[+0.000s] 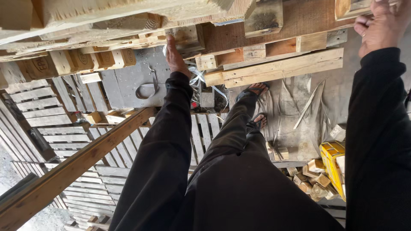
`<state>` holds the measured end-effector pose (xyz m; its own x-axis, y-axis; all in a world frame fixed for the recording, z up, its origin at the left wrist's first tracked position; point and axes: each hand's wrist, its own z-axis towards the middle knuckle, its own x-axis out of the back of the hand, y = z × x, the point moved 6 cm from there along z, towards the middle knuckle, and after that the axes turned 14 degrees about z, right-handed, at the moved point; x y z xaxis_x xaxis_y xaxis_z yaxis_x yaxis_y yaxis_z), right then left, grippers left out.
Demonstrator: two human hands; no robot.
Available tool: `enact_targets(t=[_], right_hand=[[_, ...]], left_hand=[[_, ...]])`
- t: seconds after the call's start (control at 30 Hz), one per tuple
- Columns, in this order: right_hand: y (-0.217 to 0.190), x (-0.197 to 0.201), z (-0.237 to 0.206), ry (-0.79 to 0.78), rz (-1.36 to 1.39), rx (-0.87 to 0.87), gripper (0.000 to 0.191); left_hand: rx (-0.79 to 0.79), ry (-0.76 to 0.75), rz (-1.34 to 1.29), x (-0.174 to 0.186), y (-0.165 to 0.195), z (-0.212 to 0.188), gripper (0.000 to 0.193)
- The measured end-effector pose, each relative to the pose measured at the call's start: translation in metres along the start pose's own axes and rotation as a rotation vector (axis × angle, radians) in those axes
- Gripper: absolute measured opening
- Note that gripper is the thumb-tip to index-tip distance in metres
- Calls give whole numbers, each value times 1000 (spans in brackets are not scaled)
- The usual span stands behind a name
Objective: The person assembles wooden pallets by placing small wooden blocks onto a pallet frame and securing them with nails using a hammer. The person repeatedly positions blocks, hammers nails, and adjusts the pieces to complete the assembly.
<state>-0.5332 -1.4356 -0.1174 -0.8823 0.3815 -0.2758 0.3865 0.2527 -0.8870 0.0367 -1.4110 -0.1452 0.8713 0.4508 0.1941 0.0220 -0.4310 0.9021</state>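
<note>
Seen from the head camera, the person is lifting or carrying a wooden pallet (274,38) held up in front of the body, above the legs and sandalled feet (256,90). The left hand (176,55) lies flat, fingers stretched, pressed against the pallet's underside near a block. The right hand (382,26) curls over a board at the pallet's far edge, gripping it. This looks like the carrying step: the load is up and steadied on both sides. Moving on calls for a firm hold and careful footing, since more pallets (47,111), a sloping wooden beam (81,160) and scrap wood blocks (314,175) crowd the floor.
</note>
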Motion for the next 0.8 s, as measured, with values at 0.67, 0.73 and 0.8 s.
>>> enact_targets(t=[0.67, 0.73, 0.8], right_hand=[[11, -27, -9, -112, 129, -25, 65], [17, -18, -9, 37, -52, -74, 64], [26, -13, -16, 108, -7, -38, 66]], left_hand=[[173, -46, -37, 39, -7, 10, 94], [151, -55, -67, 37, -6, 13, 93], [-15, -26, 10, 38, 1, 16, 90]])
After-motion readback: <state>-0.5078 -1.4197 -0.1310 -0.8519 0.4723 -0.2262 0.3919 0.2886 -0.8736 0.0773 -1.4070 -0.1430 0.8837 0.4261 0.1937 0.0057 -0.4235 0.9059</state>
